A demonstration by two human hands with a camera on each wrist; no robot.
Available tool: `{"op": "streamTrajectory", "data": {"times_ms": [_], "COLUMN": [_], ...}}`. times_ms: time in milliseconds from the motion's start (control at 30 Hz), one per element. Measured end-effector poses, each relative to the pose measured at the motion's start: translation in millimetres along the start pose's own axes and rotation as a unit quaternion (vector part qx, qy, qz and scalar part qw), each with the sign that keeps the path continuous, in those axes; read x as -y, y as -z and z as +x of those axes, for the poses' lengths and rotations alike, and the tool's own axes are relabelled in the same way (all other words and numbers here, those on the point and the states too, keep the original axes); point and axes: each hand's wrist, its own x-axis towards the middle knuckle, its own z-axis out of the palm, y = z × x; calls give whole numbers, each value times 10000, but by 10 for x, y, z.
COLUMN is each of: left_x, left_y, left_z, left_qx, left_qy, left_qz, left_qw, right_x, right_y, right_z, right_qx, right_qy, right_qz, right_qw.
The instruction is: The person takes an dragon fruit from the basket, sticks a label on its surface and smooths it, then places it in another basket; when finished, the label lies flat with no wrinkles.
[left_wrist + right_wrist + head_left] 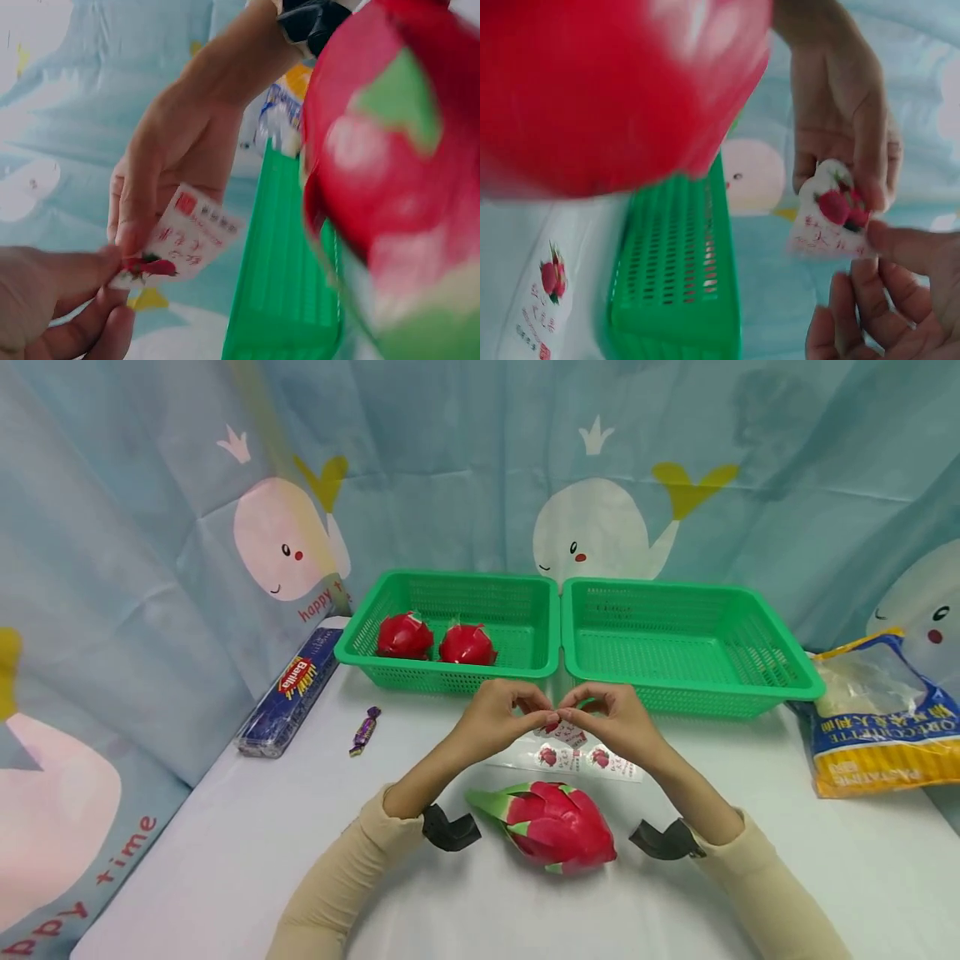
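My left hand (498,718) and right hand (618,722) meet above the table, pinching one small white dragon fruit sticker (191,236) between thumbs and fingers. Red fruit pictures and red lettering are printed on it, and in the right wrist view the sticker (829,225) looks bent. Below the hands lies a clear-edged strip of similar stickers (600,760). A red dragon fruit (562,827) with green scale tips rests on the table between my forearms, its green end to the left. Large and blurred, the same fruit fills part of both wrist views.
Behind the hands stand two green baskets; the left basket (450,677) holds two red dragon fruits (405,636), and the right basket (690,697) is beside it. A blue Barilla box (292,689) and purple-wrapped candy (365,731) lie left. A pasta bag (877,718) sits right.
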Motion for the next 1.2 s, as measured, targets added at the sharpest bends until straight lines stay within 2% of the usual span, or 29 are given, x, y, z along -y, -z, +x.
{"op": "streamTrajectory", "data": {"times_ms": [100, 200, 300, 400, 533, 667, 833, 1033, 1133, 1200], "left_x": [-82, -112, -113, -122, -198, -289, -313, -272, -255, -233], "left_y": [-46, -76, -94, -141, -220, -338, -488, -576, -592, -605], "left_z": [-36, -86, -138, -227, -384, -557, -689, -718, -738, -761], "left_qx": [-235, -367, -258, -25, 203, 402, 528, 564, 325, 20], "left_qy": [66, 304, 557, 796, 1043, 1159, 1110, 769, 454, 75], "left_qz": [92, -46, -372, -712, -856, -540, 298, 762, 971, 1161], "left_qw": [9997, 9989, 9974, 9943, 9906, 9910, 9920, 9925, 9937, 9932], "right_x": [21, -10, -34, -30, -44, -135, -302, -410, -413, -414], "right_y": [32, 86, 155, 210, 237, 212, 154, 71, 25, -4], "right_z": [-111, -243, -338, -428, -531, -631, -687, -681, -691, -705], "right_qx": [-54, -33, 125, 427, 1087, 1786, 2227, 2158, 1905, 1757], "right_qy": [87, -302, -863, -1120, -855, -360, -37, 100, 78, -88], "right_qz": [-47, -43, 144, 501, 878, 1245, 1271, 1016, 939, 992], "right_qw": [9999, 9995, 9961, 9915, 9865, 9754, 9665, 9711, 9772, 9794]}}
